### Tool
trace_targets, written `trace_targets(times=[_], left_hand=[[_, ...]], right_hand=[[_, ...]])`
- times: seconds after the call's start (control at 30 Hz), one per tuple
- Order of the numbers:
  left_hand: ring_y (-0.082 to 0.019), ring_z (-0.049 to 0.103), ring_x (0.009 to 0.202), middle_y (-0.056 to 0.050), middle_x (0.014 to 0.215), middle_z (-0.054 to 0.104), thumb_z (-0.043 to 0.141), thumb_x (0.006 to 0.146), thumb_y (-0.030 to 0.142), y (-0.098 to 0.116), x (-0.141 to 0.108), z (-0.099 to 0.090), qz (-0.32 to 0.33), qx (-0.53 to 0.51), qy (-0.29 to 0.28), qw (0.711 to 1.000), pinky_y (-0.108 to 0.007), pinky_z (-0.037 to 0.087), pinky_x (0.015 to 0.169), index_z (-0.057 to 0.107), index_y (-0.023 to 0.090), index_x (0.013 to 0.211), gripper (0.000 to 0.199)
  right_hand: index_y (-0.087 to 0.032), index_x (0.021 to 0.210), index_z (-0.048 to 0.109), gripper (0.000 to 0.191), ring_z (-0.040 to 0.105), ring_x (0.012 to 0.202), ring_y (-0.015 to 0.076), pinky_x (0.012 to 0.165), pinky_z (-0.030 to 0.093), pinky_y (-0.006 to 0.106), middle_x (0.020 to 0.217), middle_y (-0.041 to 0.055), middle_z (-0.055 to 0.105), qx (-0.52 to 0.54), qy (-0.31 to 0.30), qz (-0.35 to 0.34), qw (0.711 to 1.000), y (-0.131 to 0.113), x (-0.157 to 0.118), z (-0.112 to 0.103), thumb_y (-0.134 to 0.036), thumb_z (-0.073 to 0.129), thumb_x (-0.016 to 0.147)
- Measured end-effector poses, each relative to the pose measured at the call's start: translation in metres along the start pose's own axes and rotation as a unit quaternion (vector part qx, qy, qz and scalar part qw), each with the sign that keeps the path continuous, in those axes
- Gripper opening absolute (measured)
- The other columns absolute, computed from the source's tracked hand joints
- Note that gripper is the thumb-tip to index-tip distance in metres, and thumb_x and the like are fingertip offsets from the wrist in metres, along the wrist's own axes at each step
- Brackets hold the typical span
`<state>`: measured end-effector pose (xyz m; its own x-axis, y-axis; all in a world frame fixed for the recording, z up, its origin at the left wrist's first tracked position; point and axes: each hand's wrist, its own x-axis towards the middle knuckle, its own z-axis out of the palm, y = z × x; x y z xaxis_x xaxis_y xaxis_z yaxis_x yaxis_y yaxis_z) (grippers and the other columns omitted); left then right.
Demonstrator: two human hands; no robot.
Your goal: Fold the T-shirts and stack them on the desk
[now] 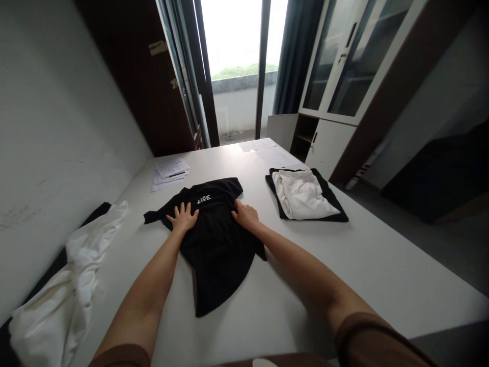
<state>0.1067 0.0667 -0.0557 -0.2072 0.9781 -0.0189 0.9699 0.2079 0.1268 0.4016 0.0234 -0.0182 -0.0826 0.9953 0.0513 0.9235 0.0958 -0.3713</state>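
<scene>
A black T-shirt with white lettering near its collar lies spread on the white table, its hem toward me and somewhat bunched. On its left part, below the sleeve, my left hand rests flat with the fingers spread. My right hand is at the shirt's right edge, just under the right sleeve, its fingers bent and pinching the black fabric there.
Folded white and black clothes are stacked on the table at the right. Crumpled white and black garments lie along the left wall. Papers sit at the back left, and more sheets at the far edge.
</scene>
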Motion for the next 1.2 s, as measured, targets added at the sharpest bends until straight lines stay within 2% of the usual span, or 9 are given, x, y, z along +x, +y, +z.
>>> trace_targets(times=[0.27, 0.4, 0.5, 0.63, 0.7, 0.77, 0.93, 1.07, 1.2], left_hand=[[-0.042, 0.009, 0.156, -0.008, 0.171, 0.017, 0.021, 0.096, 0.071, 0.000, 0.003, 0.004, -0.004, -0.001, 0.014, 1.000, -0.079, 0.009, 0.114, 0.031, 0.029, 0.162, 0.079], [-0.044, 0.008, 0.156, -0.008, 0.172, 0.016, 0.022, 0.096, 0.071, 0.000, 0.000, 0.002, -0.004, -0.007, 0.016, 1.000, -0.082, 0.006, 0.112, 0.031, 0.029, 0.162, 0.079], [-0.043, 0.008, 0.156, -0.008, 0.171, 0.016, 0.023, 0.096, 0.069, 0.000, -0.003, -0.003, -0.009, -0.015, 0.015, 1.000, -0.081, 0.006, 0.113, 0.032, 0.029, 0.161, 0.077], [-0.042, 0.012, 0.155, -0.012, 0.170, 0.022, 0.030, 0.099, 0.060, 0.012, -0.019, -0.022, -0.006, -0.023, 0.014, 1.000, -0.078, 0.011, 0.115, 0.037, 0.025, 0.159, 0.069], [-0.042, 0.014, 0.155, -0.015, 0.168, 0.026, 0.039, 0.099, 0.050, 0.029, -0.041, -0.033, 0.037, -0.024, 0.044, 0.998, -0.074, 0.012, 0.118, 0.043, 0.020, 0.155, 0.064], [-0.038, 0.017, 0.155, -0.015, 0.166, 0.031, 0.048, 0.097, 0.043, 0.052, -0.076, -0.040, 0.154, -0.035, 0.082, 0.984, -0.065, 0.010, 0.123, 0.047, 0.019, 0.152, 0.060], [-0.031, 0.035, 0.148, -0.010, 0.153, 0.050, 0.053, 0.095, 0.057, 0.110, -0.192, -0.038, 0.454, -0.119, -0.017, 0.883, -0.051, 0.024, 0.124, 0.055, 0.026, 0.145, 0.058], [-0.036, 0.039, 0.142, -0.015, 0.153, 0.046, 0.061, 0.087, 0.069, 0.131, -0.249, -0.034, 0.540, -0.107, -0.055, 0.833, -0.057, 0.028, 0.118, 0.049, 0.024, 0.147, 0.076], [-0.031, 0.059, 0.109, -0.014, 0.114, 0.065, 0.061, 0.093, 0.047, 0.137, -0.258, -0.034, 0.519, -0.044, -0.074, 0.851, -0.046, 0.047, 0.094, 0.062, 0.019, 0.113, 0.034]], right_hand=[[-0.027, 0.138, 0.056, 0.056, 0.065, 0.113, 0.0235, 0.098, 0.049, 0.034, 0.129, 0.0055, 0.067, 0.237, -0.048, -0.045, 0.969, 0.066, -0.038, -0.020, -0.030, 0.073, 0.084], [-0.023, 0.138, 0.058, 0.054, 0.069, 0.086, 0.0200, 0.079, 0.055, 0.030, 0.100, 0.0043, 0.073, 0.356, -0.090, 0.045, 0.929, 0.108, -0.046, -0.047, -0.039, 0.069, 0.087], [-0.023, 0.133, 0.062, 0.049, 0.069, 0.084, 0.0213, 0.076, 0.055, 0.031, 0.091, 0.0034, 0.072, 0.330, -0.059, 0.066, 0.940, 0.120, -0.051, -0.061, -0.042, 0.066, 0.088], [-0.030, 0.137, 0.060, 0.055, 0.067, 0.107, 0.0253, 0.090, 0.053, 0.035, 0.115, 0.0050, 0.072, 0.214, -0.033, 0.024, 0.976, 0.118, -0.066, -0.063, -0.034, 0.069, 0.083], [-0.032, 0.141, 0.056, 0.059, 0.066, 0.114, 0.0262, 0.095, 0.052, 0.036, 0.123, 0.0048, 0.070, 0.163, -0.047, -0.007, 0.985, 0.120, -0.075, -0.060, -0.028, 0.068, 0.083], [-0.033, 0.143, 0.054, 0.058, 0.067, 0.114, 0.0264, 0.096, 0.050, 0.036, 0.124, 0.0048, 0.071, 0.119, -0.048, -0.026, 0.991, 0.126, -0.079, -0.056, -0.025, 0.064, 0.086], [-0.030, 0.137, 0.060, 0.044, 0.070, 0.107, 0.0279, 0.090, 0.049, 0.034, 0.111, 0.0070, 0.076, 0.012, -0.012, 0.010, 1.000, 0.141, -0.065, -0.056, -0.026, 0.058, 0.093], [-0.028, 0.120, 0.069, 0.027, 0.071, 0.098, 0.0250, 0.085, 0.047, 0.032, 0.100, 0.0050, 0.077, -0.017, -0.020, 0.007, 1.000, 0.133, -0.042, -0.059, -0.031, 0.056, 0.096], [-0.026, 0.118, 0.070, 0.028, 0.069, 0.101, 0.0243, 0.085, 0.046, 0.032, 0.105, 0.0062, 0.076, -0.050, 0.004, -0.002, 0.999, 0.113, -0.017, -0.050, -0.038, 0.057, 0.097]])
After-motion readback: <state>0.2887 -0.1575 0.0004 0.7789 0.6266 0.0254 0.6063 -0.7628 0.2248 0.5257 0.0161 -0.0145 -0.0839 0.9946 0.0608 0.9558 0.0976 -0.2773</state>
